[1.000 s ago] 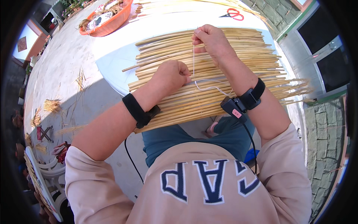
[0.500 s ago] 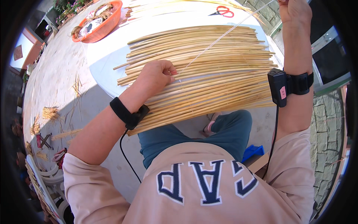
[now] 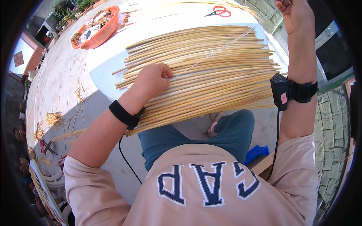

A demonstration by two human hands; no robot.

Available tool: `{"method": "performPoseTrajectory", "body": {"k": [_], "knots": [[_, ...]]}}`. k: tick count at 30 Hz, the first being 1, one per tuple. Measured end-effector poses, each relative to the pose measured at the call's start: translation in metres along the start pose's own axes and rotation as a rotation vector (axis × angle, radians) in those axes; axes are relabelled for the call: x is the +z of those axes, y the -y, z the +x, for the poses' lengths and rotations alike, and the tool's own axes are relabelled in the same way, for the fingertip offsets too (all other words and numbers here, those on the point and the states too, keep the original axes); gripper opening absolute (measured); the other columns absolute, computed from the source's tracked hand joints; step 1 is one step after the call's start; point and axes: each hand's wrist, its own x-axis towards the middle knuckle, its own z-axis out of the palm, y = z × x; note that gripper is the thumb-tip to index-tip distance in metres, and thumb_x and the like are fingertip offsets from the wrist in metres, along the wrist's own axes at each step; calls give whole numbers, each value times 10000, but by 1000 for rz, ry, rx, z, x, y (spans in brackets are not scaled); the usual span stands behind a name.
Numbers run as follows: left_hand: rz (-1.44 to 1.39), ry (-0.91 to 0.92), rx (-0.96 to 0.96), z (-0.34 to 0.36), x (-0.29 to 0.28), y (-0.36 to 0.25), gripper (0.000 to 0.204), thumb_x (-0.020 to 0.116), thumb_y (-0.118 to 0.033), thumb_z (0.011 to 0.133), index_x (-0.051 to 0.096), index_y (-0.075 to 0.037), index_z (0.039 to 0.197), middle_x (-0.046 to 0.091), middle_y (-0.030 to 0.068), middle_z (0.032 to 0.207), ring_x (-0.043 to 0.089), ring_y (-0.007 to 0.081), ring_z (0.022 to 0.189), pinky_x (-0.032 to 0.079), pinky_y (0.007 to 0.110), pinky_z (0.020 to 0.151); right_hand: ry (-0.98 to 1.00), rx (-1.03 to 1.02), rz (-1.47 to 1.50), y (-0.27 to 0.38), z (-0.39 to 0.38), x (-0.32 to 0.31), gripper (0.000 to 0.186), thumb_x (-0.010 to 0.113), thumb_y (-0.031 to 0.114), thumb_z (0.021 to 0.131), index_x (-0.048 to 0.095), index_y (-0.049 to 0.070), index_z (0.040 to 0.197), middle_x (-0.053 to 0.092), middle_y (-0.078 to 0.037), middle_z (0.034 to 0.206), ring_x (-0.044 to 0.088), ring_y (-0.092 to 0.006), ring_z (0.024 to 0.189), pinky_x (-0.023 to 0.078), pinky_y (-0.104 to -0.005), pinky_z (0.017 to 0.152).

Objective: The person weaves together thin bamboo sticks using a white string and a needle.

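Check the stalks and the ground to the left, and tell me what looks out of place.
One stalk end juts out beyond its immediate neighbours at the left edge of the row of stalks, making that edge uneven. On the ground, loose straw lies scattered, which looks untidy.

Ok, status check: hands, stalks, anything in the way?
Right hand raised, pinching white string, slanting across stalks. Left hand at stalks, by string's lower end; grip unclear. Red-handled scissors beyond, not in the way.
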Motion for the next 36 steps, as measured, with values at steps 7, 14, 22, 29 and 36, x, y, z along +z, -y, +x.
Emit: {"method": "performPoseTrajectory", "body": {"k": [7, 14, 22, 29, 36], "knots": [[75, -103, 64, 0, -10, 9, 129, 585, -37, 701, 644, -27, 815, 591, 93, 646, 558, 151, 597, 445, 269, 576, 321, 278, 73, -25, -64, -21, 135, 503, 142, 889, 522, 9, 904, 568, -55, 743, 511, -78, 584, 428, -200, 512], [291, -115, 159, 4, 3, 12, 133, 663, -81, 658, 643, -38, 782, 614, 133, 703, 591, 271, 669, 464, 355, 625, 253, 619, 140, -42, -142, -14, 105, 503, 111, 885, 498, 16, 931, 571, -56, 762, 530, -81, 611, 448, -195, 530], [424, -83, 141, 10, 3, 5, 141, 672, -104, 643, 632, -27, 754, 617, 143, 747, 586, 305, 755, 458, 378, 688, 343, 841, 122, -65, -188, -18, 68, 504, 92, 879, 505, 32, 911, 572, -50, 753, 542, -81, 613, 451, -195, 529], [492, -53, 220, 14, -2, 6, 132, 623, -108, 633, 590, -23, 729, 598, 148, 721, 570, 315, 760, 454, 384, 686, 475, 852, -36, -89, -204, -14, 69, 503, 88, 878, 522, 27, 905, 573, -46, 741, 538, -69, 590, 440, -179, 501], [409, -20, 216, 7, -11, 1, 152, 590, -121, 650, 588, -16, 759, 589, 158, 721, 554, 312, 770, 449, 393, 688, 507, 811, -84, -94, -203, -12, 64, 518, 62, 857, 509, 6, 886, 563, -52, 713, 532, -73, 562, 430, -188, 468]]}}
